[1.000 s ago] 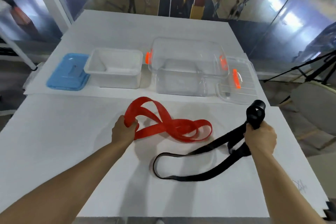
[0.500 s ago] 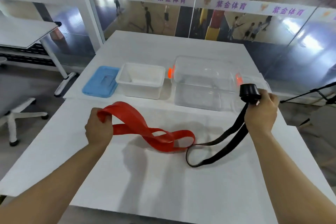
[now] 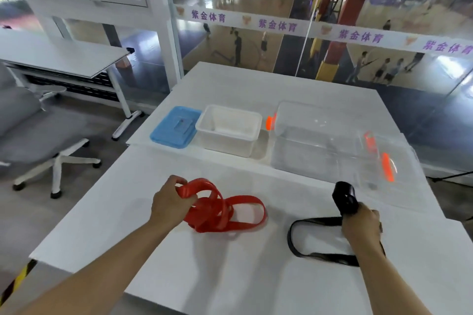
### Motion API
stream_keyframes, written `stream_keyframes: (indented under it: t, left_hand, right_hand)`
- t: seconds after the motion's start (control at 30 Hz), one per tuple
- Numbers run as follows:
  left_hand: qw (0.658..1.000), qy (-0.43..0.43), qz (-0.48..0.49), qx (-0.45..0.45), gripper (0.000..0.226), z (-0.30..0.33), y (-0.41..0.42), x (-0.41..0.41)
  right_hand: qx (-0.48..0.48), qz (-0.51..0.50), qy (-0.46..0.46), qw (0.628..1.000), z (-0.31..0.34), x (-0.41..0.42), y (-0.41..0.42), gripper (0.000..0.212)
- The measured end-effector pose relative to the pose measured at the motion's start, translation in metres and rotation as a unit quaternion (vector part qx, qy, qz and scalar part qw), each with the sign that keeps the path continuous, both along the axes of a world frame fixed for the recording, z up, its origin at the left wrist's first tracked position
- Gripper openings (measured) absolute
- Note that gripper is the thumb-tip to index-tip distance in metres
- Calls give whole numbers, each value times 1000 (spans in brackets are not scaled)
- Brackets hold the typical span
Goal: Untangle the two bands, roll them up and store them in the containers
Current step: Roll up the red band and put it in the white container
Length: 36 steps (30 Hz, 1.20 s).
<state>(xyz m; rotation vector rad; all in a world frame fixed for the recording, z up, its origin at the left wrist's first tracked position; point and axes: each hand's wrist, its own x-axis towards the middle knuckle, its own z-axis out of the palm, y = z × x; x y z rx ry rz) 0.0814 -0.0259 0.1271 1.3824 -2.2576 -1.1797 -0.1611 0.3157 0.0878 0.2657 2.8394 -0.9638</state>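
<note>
The red band lies bunched in loose loops on the white table. My left hand grips its left end. The black band lies apart from it on the right, one loop flat on the table. My right hand grips it, with a doubled end sticking up above the fist. The two bands do not touch. Behind them stand an open white container and an open clear container with orange latches.
A blue lid lies left of the white container. A clear lid with an orange latch leans at the clear container's right. An office chair stands left of the table. The table's near edge runs below my forearms.
The bands have come apart: the red one is gathered into a heap by my left hand, the black one pulled right and down by my right hand. The camera has tilted up.
</note>
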Motion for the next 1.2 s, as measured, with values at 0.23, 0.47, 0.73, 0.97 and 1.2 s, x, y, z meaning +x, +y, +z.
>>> stream_keyframes:
  t: [0.23,0.47,0.73,0.97,1.2]
  left_hand:
    - [998,49,-20,29,51,-13,4,12]
    - [994,88,-43,41,46,-12,11,27]
    - [984,137,-90,76,45,-7,26,55]
    - [975,144,-141,99,45,2,24,83]
    - [989,104,-104,-12,33,-2,10,92]
  right_hand:
    - [-44,15,-22,999,-1,14,-5,80]
    - [-56,162,-61,983,-11,69,-62,60]
    - [-62,346,-151,924,-34,145,-134,87]
    - [1,353,-100,930,-53,160,-164,42]
    - [68,261,71,960,-42,149,-155,38]
